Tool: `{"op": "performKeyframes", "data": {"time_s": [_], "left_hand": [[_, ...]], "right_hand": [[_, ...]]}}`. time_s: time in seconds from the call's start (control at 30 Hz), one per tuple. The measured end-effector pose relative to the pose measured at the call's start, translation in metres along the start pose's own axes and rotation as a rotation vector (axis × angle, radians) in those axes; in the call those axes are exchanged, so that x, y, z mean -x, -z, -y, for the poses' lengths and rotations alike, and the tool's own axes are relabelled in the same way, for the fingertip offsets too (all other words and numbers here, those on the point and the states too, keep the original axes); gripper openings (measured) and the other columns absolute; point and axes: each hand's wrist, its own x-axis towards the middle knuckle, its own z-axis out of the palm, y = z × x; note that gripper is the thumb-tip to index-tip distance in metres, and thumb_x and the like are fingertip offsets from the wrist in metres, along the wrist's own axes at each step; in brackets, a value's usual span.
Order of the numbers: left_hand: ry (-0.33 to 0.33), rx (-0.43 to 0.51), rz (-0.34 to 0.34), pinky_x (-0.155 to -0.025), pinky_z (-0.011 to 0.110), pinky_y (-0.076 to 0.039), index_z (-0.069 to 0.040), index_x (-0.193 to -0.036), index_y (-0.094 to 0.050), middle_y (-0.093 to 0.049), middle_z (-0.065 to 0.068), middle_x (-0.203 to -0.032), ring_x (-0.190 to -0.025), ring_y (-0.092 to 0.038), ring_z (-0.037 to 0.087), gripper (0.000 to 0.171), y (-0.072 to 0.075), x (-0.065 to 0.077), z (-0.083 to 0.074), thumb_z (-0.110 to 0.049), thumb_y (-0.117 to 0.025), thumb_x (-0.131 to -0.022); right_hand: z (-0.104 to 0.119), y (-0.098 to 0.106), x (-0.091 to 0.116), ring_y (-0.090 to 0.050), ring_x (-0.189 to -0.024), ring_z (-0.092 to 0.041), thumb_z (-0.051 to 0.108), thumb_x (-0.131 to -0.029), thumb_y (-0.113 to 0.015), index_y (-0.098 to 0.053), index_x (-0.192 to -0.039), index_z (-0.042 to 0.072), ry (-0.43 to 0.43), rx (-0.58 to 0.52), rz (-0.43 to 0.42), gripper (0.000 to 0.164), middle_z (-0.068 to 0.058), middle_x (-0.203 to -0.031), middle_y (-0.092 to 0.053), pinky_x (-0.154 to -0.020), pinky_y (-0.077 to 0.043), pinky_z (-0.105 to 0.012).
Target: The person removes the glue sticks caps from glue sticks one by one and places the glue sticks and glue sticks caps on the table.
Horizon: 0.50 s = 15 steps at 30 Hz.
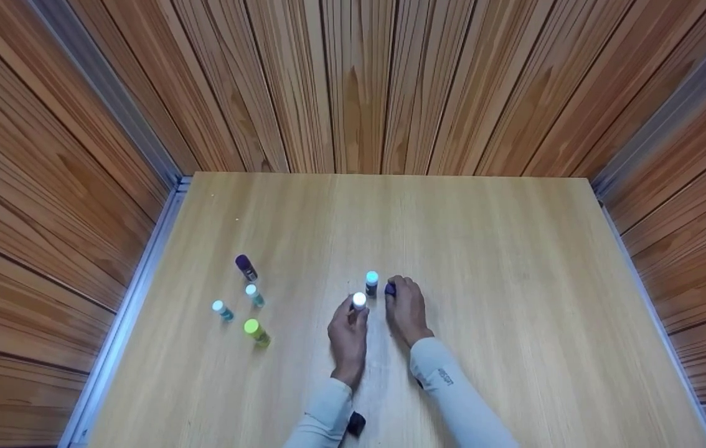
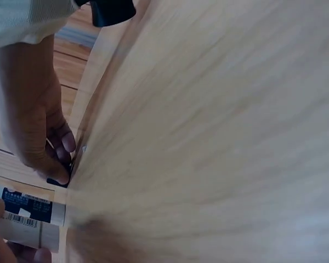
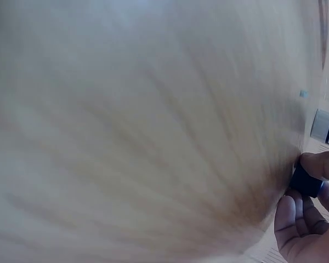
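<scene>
Six capped tubes and one small dark blue piece (image 1: 390, 289) share one wooden table (image 1: 515, 261) with two hands. One white-capped tube (image 1: 359, 301) is in the left hand (image 1: 348, 342), near the middle of the table; the thumb and fingers close on its sides, and it is held cap up. Whether its base touches the wood, I cannot tell. One dark-labelled tube (image 1: 371, 285) with a light blue cap stands upright just beyond it, between the two hands. The right hand (image 1: 409, 311) pinches the dark blue piece between thumb and fingers, low at the table, to the right of both these tubes.

Four more tubes stand in a loose group well to the left: one purple-capped tube (image 1: 245, 266) farthest back, two pale-capped tubes, of which one is nearer the middle (image 1: 254, 295) and one farther left (image 1: 223, 310), and one lime green tube (image 1: 257, 333) nearest the person.

Two pale sleeves cover the arms, the left one (image 1: 323, 414) with one black object (image 1: 356, 424) beside it, the right one (image 1: 459, 392) bearing one printed mark. Three wood-panelled walls (image 1: 359, 87) surround the table.
</scene>
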Motion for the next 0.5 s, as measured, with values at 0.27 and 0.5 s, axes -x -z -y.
{"op": "performKeyframes", "data": {"time_s": [0.27, 0.5], "left_hand": [[-0.036, -0.007, 0.045, -0.083, 0.023, -0.047, -0.016, -0.115, -0.058, -0.059, -0.007, -0.107, -0.102, -0.055, 0.008, 0.033, -0.004, 0.001, 0.0, -0.005, -0.06, -0.084], [-0.047, -0.019, 0.042, -0.082, 0.023, -0.047, -0.022, -0.11, -0.06, -0.06, -0.008, -0.104, -0.099, -0.057, 0.007, 0.033, -0.005, 0.001, 0.001, -0.005, -0.062, -0.082]], "right_hand": [[0.001, 0.005, 0.0, -0.056, -0.09, -0.025, 0.004, -0.079, -0.063, -0.058, -0.108, 0.002, 0.014, -0.022, -0.018, 0.029, -0.011, -0.096, -0.059, -0.08, -0.046, -0.035], [0.01, 0.02, 0.006, -0.057, -0.093, -0.03, 0.0, -0.075, -0.065, -0.047, -0.121, -0.003, -0.051, -0.006, 0.051, 0.05, -0.018, -0.101, -0.055, -0.081, -0.047, -0.037]]}}
